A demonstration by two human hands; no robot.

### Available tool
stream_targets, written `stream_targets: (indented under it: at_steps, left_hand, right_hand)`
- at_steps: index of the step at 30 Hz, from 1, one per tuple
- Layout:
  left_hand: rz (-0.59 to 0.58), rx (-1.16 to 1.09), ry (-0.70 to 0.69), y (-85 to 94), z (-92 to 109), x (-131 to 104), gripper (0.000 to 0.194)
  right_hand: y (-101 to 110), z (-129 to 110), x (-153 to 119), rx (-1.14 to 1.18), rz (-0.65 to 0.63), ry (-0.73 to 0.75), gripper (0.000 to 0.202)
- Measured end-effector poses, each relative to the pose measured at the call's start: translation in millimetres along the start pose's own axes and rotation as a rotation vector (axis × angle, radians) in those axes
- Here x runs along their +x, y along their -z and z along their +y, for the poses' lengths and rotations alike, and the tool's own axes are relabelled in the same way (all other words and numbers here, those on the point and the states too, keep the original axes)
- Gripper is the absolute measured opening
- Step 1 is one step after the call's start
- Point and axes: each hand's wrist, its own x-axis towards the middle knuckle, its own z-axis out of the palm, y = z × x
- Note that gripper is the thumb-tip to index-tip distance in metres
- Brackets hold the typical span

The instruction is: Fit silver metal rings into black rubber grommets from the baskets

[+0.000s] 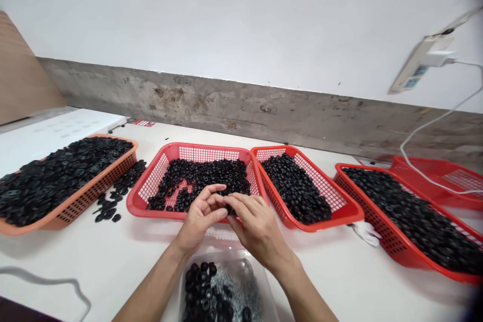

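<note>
My left hand (199, 219) and my right hand (256, 224) meet above the front rim of the middle red basket (160, 213), fingertips pinched together. Between them is a small black part (228, 207), mostly hidden by the fingers, so its exact shape does not show. Small black ring-like parts (211, 171) fill much of that basket, with its red bottom showing at the left. Below my wrists stands a clear plastic box (266, 282) holding larger black caps (202, 289) and a heap of small silvery metal pieces (236, 284).
An orange basket (94, 188) of flat black pieces stands at left, with loose black pieces (109, 209) beside it. Two red baskets of black parts, one nearer (349, 209) and one farther right (400, 249), flank a white glove (366, 233). A white cable (418, 133) hangs at right.
</note>
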Motion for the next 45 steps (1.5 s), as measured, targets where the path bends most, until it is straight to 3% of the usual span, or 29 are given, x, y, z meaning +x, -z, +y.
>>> stream_targets:
  at_steps: [4,7,10,16,20,25,32,38,45]
  left_hand:
    - [-0.014,0.029,-0.003,-0.2,0,-1,0.041]
    - [-0.039,0.138,-0.026,-1.6,2,0,0.023]
    - [-0.065,0.228,-0.032,-1.8,3,0,0.018]
    - [-0.078,0.194,-0.034,3.2,0,0,0.017]
    - [-0.062,0.216,-0.025,3.4,-1,0,0.018]
    - [-0.044,0.224,-0.028,3.8,-1,1,0.016]
    - [-0.059,0.138,-0.023,6.4,-3,-3,0.016]
    - [-0.084,0.13,-0.017,3.9,-1,-2,0.018]
    - [-0.116,0.144,0.008,-0.4,3,0,0.019]
  right_hand:
    - [-4,-1,1,-0.069,0.087,0.041,0.026]
    - [-2,-3,1,-0.126,0.078,0.037,0.028]
    - [1,-4,1,-0.133,0.053,0.014,0.028]
    - [11,3,-1,0.198,-0.066,-0.072,0.034]
    - [8,6,-1,0.286,-0.007,-0.111,0.033]
    - [6,1,-1,0.154,0.05,-0.077,0.031]
    - [7,-2,-1,-0.003,-0.069,-0.032,0.04]
    - [-4,-3,-1,-0.152,-0.002,0.081,0.03]
    - [-1,-2,-1,-0.17,0.021,0.125,0.03]
